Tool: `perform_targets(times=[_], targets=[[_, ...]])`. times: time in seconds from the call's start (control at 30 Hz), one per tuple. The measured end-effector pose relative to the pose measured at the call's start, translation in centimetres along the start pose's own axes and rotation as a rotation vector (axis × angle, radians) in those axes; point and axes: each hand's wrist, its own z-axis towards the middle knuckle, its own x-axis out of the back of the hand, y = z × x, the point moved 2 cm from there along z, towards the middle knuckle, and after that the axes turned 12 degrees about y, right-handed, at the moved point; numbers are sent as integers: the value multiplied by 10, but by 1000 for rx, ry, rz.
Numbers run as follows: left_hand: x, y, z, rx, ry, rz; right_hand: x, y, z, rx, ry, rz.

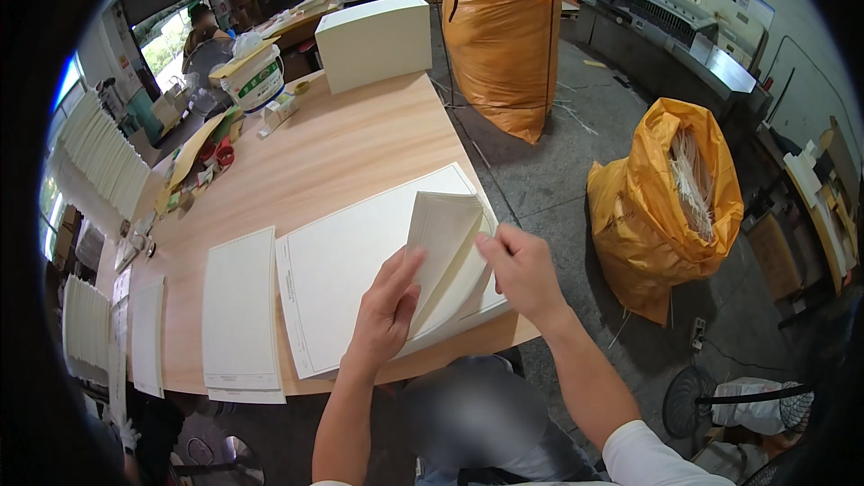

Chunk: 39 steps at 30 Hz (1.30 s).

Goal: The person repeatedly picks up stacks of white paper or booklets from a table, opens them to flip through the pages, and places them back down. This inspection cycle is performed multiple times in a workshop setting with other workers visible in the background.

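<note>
A folded cream-white paper sheet [436, 238] stands raised over a large stack of white printed sheets [351, 261] at the table's near edge. My right hand [522, 270] is closed on the folded sheet's right edge, thumb and fingers pinching it. On the other side of the fold, my left hand [387, 306] has its fingers stretched out, slightly blurred, close against the paper. The sheet's halves part toward the right, showing a gap between them. Left of the large stack lies a narrower pile of white sheets [241, 306].
The wooden table [360, 139] also carries a tall white paper stack [376, 43], a white bucket [252, 81] and fanned paper piles [99, 157] at left. Orange sacks of paper strips [504, 54] stand on the floor at right, near a cutting machine [670, 13] and a fan [691, 400].
</note>
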Motion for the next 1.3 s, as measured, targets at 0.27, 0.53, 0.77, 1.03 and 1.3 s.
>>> perform_targets(times=[0.27,0.53,0.77,1.03,1.3], targets=[[6,3,-1,-109,-220,86,2,-11,-1,-312,-96,444],[1,-2,-3,15,-71,-21,-4,-6,-1,-30,-38,108],[0,5,1,-142,-203,98,5,-15,-1,-329,-103,513],[14,-7,-7,-7,-175,67,9,8,-51,594,196,-410],[-2,5,-26,-703,-440,690,-5,39,-70,520,-416,-514]])
